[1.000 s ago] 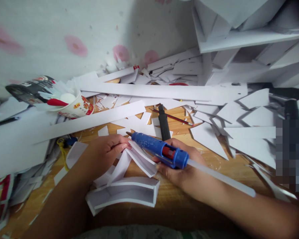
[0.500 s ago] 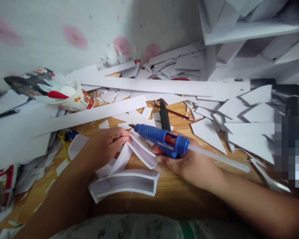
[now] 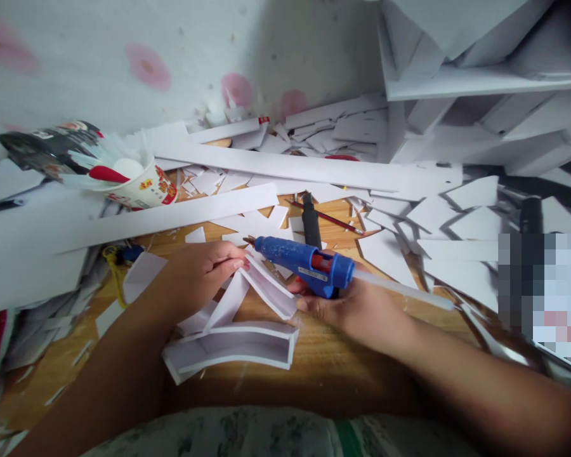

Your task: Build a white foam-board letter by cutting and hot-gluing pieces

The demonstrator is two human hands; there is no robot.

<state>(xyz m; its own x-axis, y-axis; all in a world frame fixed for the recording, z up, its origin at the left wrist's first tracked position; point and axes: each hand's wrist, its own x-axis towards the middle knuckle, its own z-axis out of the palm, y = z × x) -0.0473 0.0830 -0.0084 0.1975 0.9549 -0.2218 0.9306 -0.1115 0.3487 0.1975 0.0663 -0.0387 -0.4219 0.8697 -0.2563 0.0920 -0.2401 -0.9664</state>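
Note:
My right hand (image 3: pixel 340 304) is wrapped round a blue hot glue gun (image 3: pixel 295 259), with a translucent glue stick (image 3: pixel 409 291) poking out of its back end. The gun's nozzle points left, just above the fingertips of my left hand (image 3: pixel 219 263). Those fingers pinch the upper end of a narrow white foam-board piece (image 3: pixel 271 289) with raised side walls, which slants down toward my right hand. Below it on the table lies a curved, box-like white foam-board piece (image 3: pixel 233 352). A flat white strip (image 3: pixel 228 301) leans between the two.
White board scraps (image 3: pixel 438 216) cover much of the wooden table (image 3: pixel 333 374). A paper cup (image 3: pixel 147 187) with a red-handled item stands at the left back. A black cutter-like tool (image 3: pixel 310 222) and a pencil (image 3: pixel 337 222) lie beyond the glue gun. A white board structure (image 3: pixel 485 89) stands at right.
The view has shifted slightly. Both hands keep their grips, and the glue gun stays close to the pinched end of the foam-board piece.

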